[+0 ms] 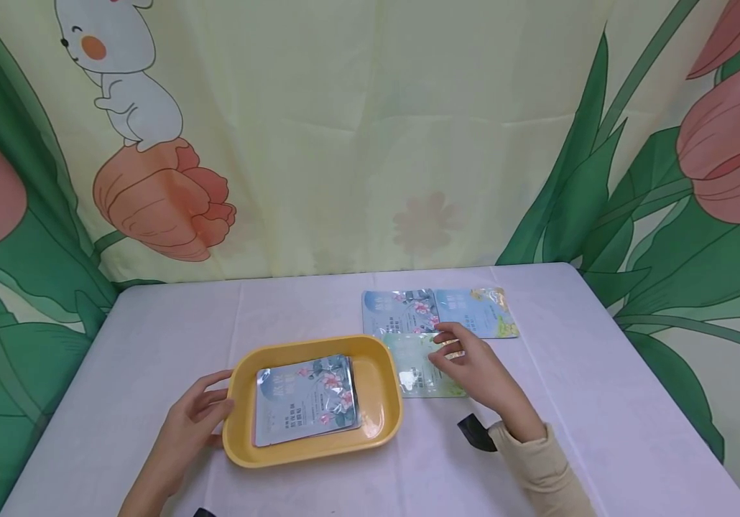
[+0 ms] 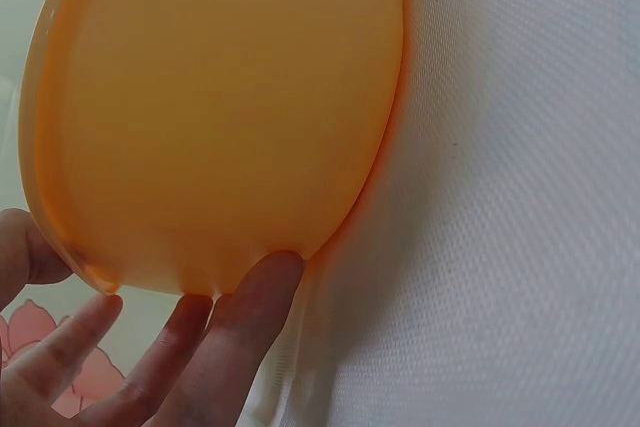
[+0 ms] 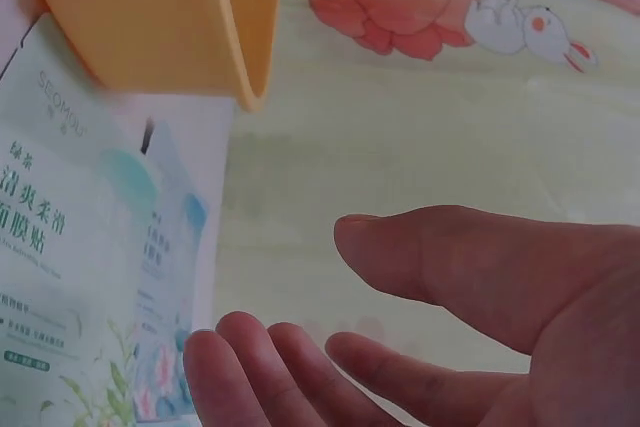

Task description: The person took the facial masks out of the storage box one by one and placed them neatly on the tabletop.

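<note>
My left hand (image 1: 194,416) is at the left end of a yellow plastic tray (image 1: 379,409), its fingertips (image 2: 275,282) touching the tray's outer wall. Inside the tray lies a small stack of face mask packets (image 1: 305,402), the top one blue-grey with pink blossoms. Over a green face mask packet (image 1: 412,359) hovers my right hand (image 1: 473,362), fingers loosely bent. The right wrist view shows a bare gap between thumb and fingers (image 3: 240,367). Part of the green packet is hidden behind that hand in the head view; its left edge meets the tray.
Behind the green packet, a blossom-patterned packet (image 1: 399,309) and a light blue packet (image 1: 473,312) lie side by side. A white cloth (image 1: 150,337) covers the table. A printed curtain (image 1: 318,179) hangs at its far edge.
</note>
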`<state>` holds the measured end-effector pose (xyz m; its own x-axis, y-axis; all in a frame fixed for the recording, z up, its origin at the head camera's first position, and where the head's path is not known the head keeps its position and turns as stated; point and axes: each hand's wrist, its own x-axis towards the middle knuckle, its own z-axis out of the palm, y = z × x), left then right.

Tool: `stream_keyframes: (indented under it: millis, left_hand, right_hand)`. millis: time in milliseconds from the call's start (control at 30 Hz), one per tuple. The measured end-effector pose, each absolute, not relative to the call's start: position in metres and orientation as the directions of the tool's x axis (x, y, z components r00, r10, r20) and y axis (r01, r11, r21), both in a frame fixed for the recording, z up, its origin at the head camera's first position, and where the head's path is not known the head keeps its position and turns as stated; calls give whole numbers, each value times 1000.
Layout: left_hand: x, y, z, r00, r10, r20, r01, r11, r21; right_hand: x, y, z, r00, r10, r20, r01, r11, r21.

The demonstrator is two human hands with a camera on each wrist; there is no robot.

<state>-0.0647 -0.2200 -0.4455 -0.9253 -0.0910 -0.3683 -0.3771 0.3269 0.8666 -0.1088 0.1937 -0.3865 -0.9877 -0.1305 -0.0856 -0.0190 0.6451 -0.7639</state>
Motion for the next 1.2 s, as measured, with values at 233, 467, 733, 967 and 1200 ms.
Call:
stream_keyframes:
  millis: [233,467,733,967,1200]
  left_hand:
    - [-65,-221,-446,-928,-89,-363,-371,332,867]
    - [-64,-221,-446,-929,-90,-358,-367,330,870]
    - [-64,-221,-447,-932,-83,-352,-360,314,878]
    - [-65,-221,-448,-931,-87,-354,-363,324,874]
    - [-65,-221,-448,-929,-93,-358,-368,330,870]
  right_hand:
    - [-107,181,-386,-985,-153,-81,-33,627,-778]
    - [-103,166,-386,-983,-161,-88,-31,620,-784]
    - [-100,147,-387,-984,-146,-99,-9,602,-798]
    - [-99,137,-387,-983,-169,-71,-46,601,-798]
    - [-99,129,-386,-972,-226,-59,-87,585,-806]
